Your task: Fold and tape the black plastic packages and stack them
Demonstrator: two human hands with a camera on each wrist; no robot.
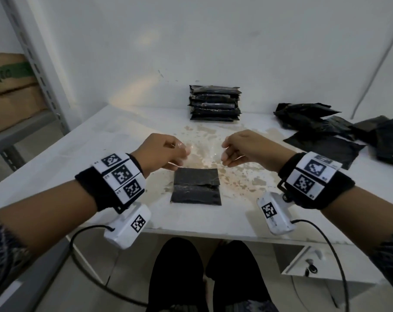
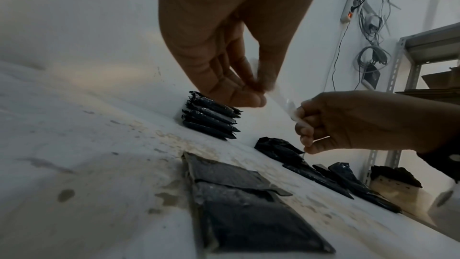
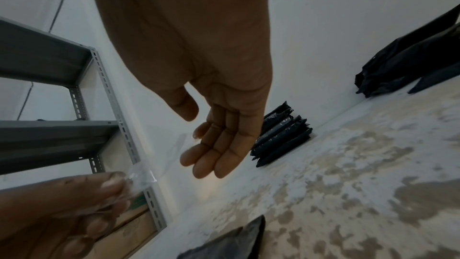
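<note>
Both hands, the left hand (image 1: pixel 162 152) and right hand (image 1: pixel 247 149), are pinching a clear tape strip (image 2: pixel 281 99) taut between them. The folded package (image 1: pixel 196 186) is lying just below them toward the surface's near edge, its fold seam running parallel to the tape.

Grey metal shelving (image 1: pixel 33 64), cardboard box (image 1: pixel 8 91)

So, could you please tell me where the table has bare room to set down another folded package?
The left part of the table, from the left edge to the folded package, is bare. So is the strip between that package and the stack, under the tape held by the left hand and right hand. The right side is crowded with loose packages.
</note>
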